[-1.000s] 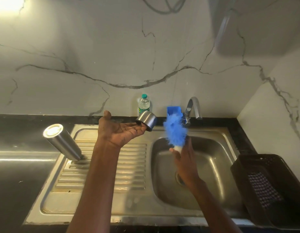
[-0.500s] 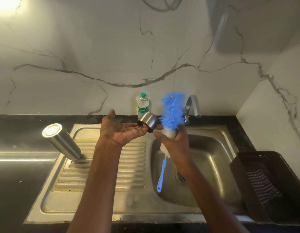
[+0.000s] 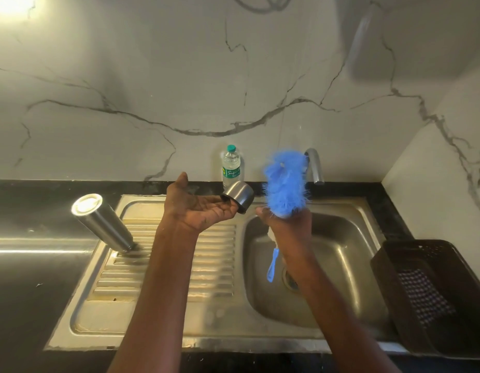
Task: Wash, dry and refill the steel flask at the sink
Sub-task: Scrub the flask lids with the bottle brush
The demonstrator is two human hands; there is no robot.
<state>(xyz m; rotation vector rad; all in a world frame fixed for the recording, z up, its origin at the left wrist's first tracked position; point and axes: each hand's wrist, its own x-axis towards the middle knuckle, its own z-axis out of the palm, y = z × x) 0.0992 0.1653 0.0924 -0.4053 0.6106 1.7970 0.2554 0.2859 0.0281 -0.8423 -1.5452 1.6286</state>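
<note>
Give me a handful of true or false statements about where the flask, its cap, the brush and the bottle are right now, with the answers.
1. The steel flask stands upside down on the ridged drainboard. True.
2. The left hand holds the blue bottle brush. False: it holds the steel cap at its fingertips; the blue bottle brush is in the right hand.
3. The brush's bristles point up. True.
4. Water runs from the tap. False: no stream is visible.
5. The plastic water bottle lies in the basin. False: it stands upright against the back wall.
</note>
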